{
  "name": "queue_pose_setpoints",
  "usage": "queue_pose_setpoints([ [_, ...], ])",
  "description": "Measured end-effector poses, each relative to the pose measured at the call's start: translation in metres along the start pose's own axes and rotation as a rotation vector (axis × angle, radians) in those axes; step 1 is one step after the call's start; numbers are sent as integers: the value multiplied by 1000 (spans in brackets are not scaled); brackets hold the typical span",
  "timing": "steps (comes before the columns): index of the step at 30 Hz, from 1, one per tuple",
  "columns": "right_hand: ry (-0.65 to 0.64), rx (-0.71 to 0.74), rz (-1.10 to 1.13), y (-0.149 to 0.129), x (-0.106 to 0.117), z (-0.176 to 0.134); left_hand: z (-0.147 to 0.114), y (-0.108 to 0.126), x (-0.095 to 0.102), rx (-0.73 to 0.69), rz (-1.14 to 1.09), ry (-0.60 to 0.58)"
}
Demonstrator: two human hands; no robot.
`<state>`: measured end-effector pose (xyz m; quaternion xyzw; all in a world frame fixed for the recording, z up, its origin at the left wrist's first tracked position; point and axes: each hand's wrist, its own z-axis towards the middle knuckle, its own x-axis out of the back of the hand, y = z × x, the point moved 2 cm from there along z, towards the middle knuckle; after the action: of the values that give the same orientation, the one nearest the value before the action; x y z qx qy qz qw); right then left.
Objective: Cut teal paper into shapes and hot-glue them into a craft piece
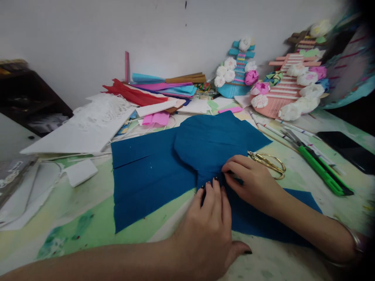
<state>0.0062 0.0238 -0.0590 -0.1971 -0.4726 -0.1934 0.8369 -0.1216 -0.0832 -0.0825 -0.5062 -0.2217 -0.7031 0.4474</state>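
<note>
A rounded shape covered in dark blue crepe paper (209, 140) lies on a flat sheet of the same blue paper (146, 171). My left hand (209, 230) rests on the narrow lower part of the shape, fingers stretched out and thumb apart. Just right of those fingertips, my right hand (253, 181) pinches the edge of the blue paper between thumb and fingers. Gold-handled scissors (271, 162) lie beyond the right hand, their blades hidden under the blue paper. More of the sheet shows beneath my right forearm.
A green utility knife (322, 168) and a black phone (347, 150) lie at the right. Flower-decorated instrument models, one blue (234, 90) and one pink (281, 99), stand at the back. Folded coloured papers (137, 95) and a white board (79, 136) with shredded paper sit left.
</note>
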Motion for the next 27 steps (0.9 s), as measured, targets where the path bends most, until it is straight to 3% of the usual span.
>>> queue_pose_setpoints([
  [9, -15, 157, -165, -8, -2, 4, 0, 0, -3, 8, -15, 2],
  [17, -8, 112, -187, -7, -5, 3, 2, 0, -2, 74, -66, -33],
  [27, 6, 218, -232, -8, -5, 2, 4, 0, -1, 96, -78, -61],
])
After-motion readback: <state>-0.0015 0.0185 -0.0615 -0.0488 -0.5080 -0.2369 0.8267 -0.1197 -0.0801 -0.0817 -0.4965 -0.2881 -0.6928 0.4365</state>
